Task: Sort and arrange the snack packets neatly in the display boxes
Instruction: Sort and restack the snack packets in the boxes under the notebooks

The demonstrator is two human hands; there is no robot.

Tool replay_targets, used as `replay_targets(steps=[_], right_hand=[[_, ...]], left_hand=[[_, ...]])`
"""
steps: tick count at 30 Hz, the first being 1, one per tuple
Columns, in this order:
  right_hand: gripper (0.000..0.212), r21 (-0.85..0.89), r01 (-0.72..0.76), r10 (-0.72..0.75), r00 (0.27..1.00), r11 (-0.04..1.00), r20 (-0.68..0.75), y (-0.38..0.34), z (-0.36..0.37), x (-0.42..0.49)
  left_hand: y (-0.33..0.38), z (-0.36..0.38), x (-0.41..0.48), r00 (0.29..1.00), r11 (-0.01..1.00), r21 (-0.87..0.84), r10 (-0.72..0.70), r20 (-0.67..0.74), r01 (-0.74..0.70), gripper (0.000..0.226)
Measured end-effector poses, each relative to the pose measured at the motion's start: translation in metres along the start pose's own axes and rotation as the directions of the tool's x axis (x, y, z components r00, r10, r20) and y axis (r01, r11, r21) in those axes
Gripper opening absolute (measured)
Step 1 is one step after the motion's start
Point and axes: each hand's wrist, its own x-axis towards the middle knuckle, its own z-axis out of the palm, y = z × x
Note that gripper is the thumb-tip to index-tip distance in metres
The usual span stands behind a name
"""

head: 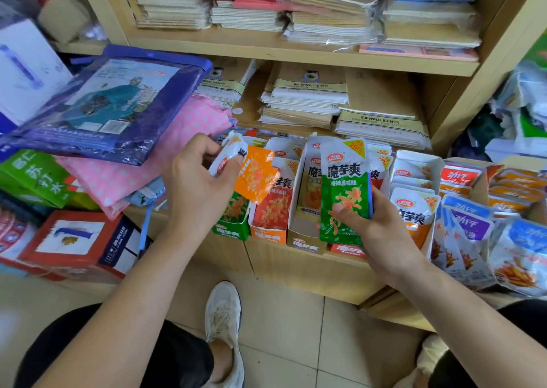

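Observation:
My left hand (pixel 196 177) pinches an orange and white snack packet (pixel 254 174), tilted, above the green display box (pixel 228 230). My right hand (pixel 376 227) grips a small upright stack of packets with a green and white packet (pixel 344 192) at the front, held in front of an open white display box (pixel 302 233). An orange display box (pixel 268 233) with red-orange packets stands between the green box and the white one. Further right a box holds orange and white packets (pixel 414 207). All boxes sit in a row on the low wooden shelf.
Loose blue, purple and orange packets (pixel 473 225) fill boxes and spill at the right. Pink dotted fabric (pixel 165 162) and a blue plastic package (pixel 103 103) lie left of the boxes. Notebook stacks (pixel 307 97) fill the shelves behind. My shoe (pixel 223 313) rests on the tiled floor.

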Motion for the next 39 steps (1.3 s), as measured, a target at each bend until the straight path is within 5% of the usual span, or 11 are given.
replay_targets(steps=[5, 10, 13, 18, 24, 28, 35, 39], right_hand=[[0.037, -0.018, -0.001, 0.001, 1.000, 1.000, -0.004, 0.001, 0.000, -0.001], [0.041, -0.012, -0.002, 0.003, 1.000, 1.000, 0.012, 0.000, 0.000, -0.001], [0.046, -0.009, -0.002, 0.002, 1.000, 1.000, 0.021, -0.001, -0.003, -0.003], [0.044, 0.009, 0.000, -0.001, 1.000, 1.000, 0.020, 0.000, -0.006, -0.002], [0.042, 0.020, 0.001, -0.001, 1.000, 1.000, 0.018, -0.004, -0.005, -0.005], [0.049, 0.013, 0.003, -0.003, 1.000, 1.000, 0.021, -0.004, -0.005, -0.006], [0.049, 0.010, 0.001, -0.002, 1.000, 1.000, 0.020, -0.003, -0.007, -0.006], [0.049, 0.016, -0.001, 0.001, 1.000, 1.000, 0.019, -0.002, -0.007, -0.005]], left_hand=[[0.004, 0.010, -0.015, 0.993, 0.995, 0.095, 0.027, 0.117, -0.038, 0.023], [0.005, 0.012, -0.018, 0.980, 0.998, 0.004, 0.060, 0.190, -0.062, 0.023], [0.001, 0.014, -0.025, 0.976, 0.991, -0.019, 0.135, 0.172, -0.133, 0.014], [-0.008, 0.025, -0.037, 0.972, 0.954, 0.194, 0.233, 0.005, -0.229, 0.016], [-0.013, 0.027, -0.047, 0.997, 0.949, 0.310, 0.073, -0.034, -0.058, 0.026], [-0.011, 0.016, -0.040, 0.986, 0.951, 0.304, -0.100, 0.133, 0.055, 0.022], [0.002, 0.019, -0.024, 0.938, 0.821, 0.571, -0.172, 0.301, -0.033, 0.035], [-0.007, 0.033, -0.001, 0.920, 0.918, 0.396, -0.143, 0.365, -0.015, 0.050]])
